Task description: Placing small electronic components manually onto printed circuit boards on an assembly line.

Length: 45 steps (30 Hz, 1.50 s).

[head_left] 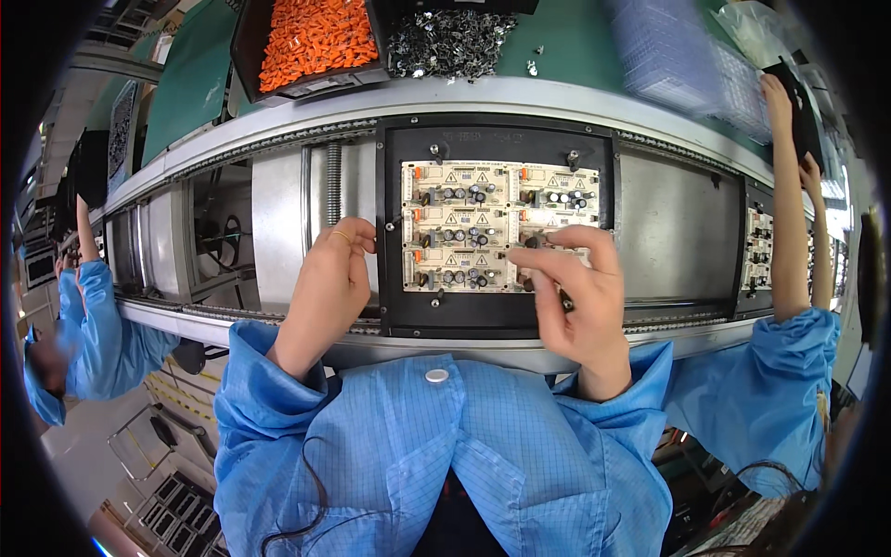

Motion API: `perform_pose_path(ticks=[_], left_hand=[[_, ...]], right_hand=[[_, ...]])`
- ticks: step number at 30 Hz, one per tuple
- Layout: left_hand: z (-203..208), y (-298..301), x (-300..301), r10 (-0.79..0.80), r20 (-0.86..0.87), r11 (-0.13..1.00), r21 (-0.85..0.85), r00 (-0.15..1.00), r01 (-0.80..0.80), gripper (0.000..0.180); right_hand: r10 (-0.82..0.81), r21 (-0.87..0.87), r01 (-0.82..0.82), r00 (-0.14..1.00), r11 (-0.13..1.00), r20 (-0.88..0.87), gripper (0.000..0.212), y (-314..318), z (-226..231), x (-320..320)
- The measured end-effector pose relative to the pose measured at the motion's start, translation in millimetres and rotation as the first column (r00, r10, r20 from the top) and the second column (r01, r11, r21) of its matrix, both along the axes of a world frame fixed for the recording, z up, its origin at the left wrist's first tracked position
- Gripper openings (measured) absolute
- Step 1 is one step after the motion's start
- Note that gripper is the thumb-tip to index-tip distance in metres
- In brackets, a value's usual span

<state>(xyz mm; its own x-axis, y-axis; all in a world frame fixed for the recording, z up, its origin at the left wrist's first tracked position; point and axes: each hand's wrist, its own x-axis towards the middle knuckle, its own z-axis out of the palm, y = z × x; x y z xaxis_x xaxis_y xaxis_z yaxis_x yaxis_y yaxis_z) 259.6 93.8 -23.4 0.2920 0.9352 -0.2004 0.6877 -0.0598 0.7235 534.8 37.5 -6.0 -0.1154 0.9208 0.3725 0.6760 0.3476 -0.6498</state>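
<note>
In front of me a black frame (497, 314) holds a panel of cream circuit boards (457, 226), with orange parts, dark capacitors and small components on them. My right hand (583, 302) hovers over the lower right boards. Its index finger reaches to the middle seam of the panel, and the thumb is spread below it with a gap between. I see nothing held there. Beside the frame's left edge is my left hand (329, 290), its fingers curled together toward the thumb. Whatever those fingers may hold is hidden.
Beyond the rail (520, 91) stand a black bin of orange parts (316, 45) and a pile of small metal-and-black parts (450, 42). Clear plastic trays (670, 60) are stacked at the far right. Co-workers' arms (789, 213) reach in at the right and left.
</note>
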Motion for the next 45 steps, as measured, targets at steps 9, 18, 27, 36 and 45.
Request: perform_pose_path(ticks=[9,18,27,36,45], left_hand=[[-13.1,12.1,38.4,-0.227,0.177,0.967,-0.078,0.958,0.243,0.032],[-66.8,-7.3,122.2,-0.56,0.206,0.819,0.28,0.802,0.5,0.042],[-73.8,-11.2,109.5,-0.849,-0.071,0.524,0.001,0.523,0.852,0.044],[-8.3,-12.8,105.6,-0.681,-0.216,0.667,0.211,0.7,0.714,0.043],[18.8,-69.9,3.9,-0.438,-0.315,0.695,0.476,0.842,0.539,0.041]], right_hand=[[0.325,-0.144,-0.408,0.859,0.901,-0.396,0.011,-28.7,-1.7,-43.7],[0.248,-0.496,-0.242,0.967,0.834,-0.056,0.014,-48.0,-24.3,-6.0],[-0.026,-0.251,0.044,0.997,0.967,0.072,0.029,-39.8,-21.5,0.0],[0.47,-0.076,-0.464,0.87,0.883,0.15,0.052,-0.8,2.6,-79.7],[0.636,0.045,-0.646,0.759,0.762,0.142,0.05,9.3,19.6,-126.4]])
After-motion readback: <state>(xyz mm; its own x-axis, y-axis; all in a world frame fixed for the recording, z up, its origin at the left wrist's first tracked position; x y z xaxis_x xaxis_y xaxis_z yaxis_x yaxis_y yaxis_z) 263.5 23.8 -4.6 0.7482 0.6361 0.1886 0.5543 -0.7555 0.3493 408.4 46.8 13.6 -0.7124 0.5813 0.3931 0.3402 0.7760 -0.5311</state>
